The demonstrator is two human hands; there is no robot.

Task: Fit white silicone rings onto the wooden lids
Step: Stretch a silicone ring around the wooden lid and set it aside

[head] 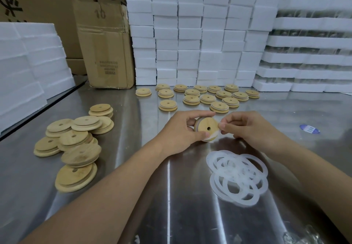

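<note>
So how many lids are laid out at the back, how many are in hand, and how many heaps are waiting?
Lids laid out at the back: 16
Held lid, in the left hand, right hand pinching its ring: 1
Heap of bare lids: 1
Heap of loose rings: 1
Total: 17 lids, 2 heaps too overlapped to count singly.

Held lid point(206, 127) partly behind left hand point(179, 129), blue sticker point(309, 129) print unreadable
</note>
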